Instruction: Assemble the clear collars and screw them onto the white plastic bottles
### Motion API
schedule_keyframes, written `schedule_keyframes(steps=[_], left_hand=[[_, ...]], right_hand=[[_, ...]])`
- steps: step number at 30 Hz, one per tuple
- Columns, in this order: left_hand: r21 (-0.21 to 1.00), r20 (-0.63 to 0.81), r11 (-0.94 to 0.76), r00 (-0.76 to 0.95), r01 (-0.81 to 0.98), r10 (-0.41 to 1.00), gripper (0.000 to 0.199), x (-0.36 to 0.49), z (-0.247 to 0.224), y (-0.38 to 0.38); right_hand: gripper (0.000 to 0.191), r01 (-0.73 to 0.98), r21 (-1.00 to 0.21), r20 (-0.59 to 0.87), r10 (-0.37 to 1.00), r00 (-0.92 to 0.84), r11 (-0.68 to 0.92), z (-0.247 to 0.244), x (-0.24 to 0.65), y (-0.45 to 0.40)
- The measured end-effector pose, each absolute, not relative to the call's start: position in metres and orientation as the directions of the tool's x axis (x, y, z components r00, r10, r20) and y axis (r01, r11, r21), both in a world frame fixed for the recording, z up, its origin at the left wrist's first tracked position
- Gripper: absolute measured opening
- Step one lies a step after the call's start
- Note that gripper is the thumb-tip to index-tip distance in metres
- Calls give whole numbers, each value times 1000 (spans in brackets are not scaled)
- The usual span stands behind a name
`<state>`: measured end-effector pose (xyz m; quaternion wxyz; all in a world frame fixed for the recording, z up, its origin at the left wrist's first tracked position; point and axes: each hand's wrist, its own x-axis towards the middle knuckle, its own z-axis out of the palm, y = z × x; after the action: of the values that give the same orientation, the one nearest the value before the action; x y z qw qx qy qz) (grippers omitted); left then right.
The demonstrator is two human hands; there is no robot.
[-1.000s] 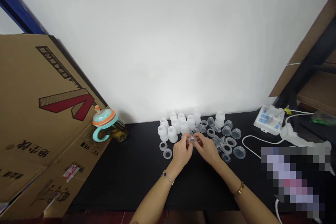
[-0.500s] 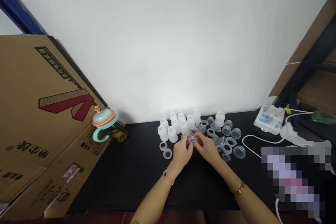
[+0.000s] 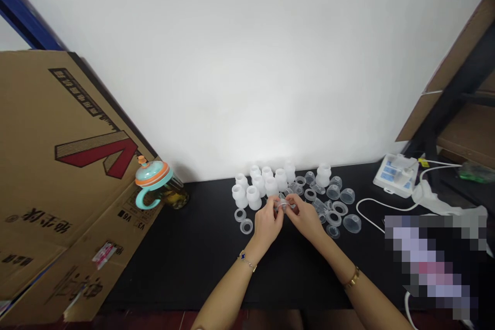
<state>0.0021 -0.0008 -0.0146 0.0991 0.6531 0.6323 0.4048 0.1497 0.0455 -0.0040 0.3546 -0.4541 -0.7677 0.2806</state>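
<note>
A small clear plastic piece (image 3: 283,204) is pinched between the fingertips of my left hand (image 3: 267,220) and my right hand (image 3: 305,217), low over the black table. Just behind my hands stand several white bottles (image 3: 253,197) in a cluster, and one more white bottle (image 3: 324,175) is farther right. Two clear rings (image 3: 246,226) lie to the left of my left hand. Clear rings (image 3: 333,218) and clear domed caps (image 3: 352,223) are scattered to the right of my right hand. The fingers hide part of the held piece.
A glass cup (image 3: 153,178) with a turquoise and orange lid stands left on the black table (image 3: 185,258), beside a large cardboard box (image 3: 34,129). At right are a white power strip (image 3: 396,175), a white cable (image 3: 373,200) and a blurred-out object. A white wall rises behind.
The clear piece between my fingertips has tilted slightly, showing a more rounded side. Both hands have hardly moved.
</note>
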Motion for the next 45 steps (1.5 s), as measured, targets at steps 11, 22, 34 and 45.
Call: schedule_keyframes(steps=[11, 22, 34, 45], left_hand=[[650, 381, -173, -120, 739, 917, 15, 1, -14, -1], [648, 376, -161, -128, 744, 918, 17, 2, -16, 1], [658, 371, -174, -114, 733, 921, 15, 3, -14, 0], [663, 372, -185, -105, 725, 922, 14, 1, -11, -2]], right_hand=[[16, 476, -759, 313, 890, -333, 445, -6, 149, 47], [18, 477, -752, 311, 883, -351, 455, -8, 149, 47], [18, 497, -734, 313, 881, -355, 462, -4, 150, 45], [18, 485, -730, 320, 868, -380, 482, -3, 150, 43]])
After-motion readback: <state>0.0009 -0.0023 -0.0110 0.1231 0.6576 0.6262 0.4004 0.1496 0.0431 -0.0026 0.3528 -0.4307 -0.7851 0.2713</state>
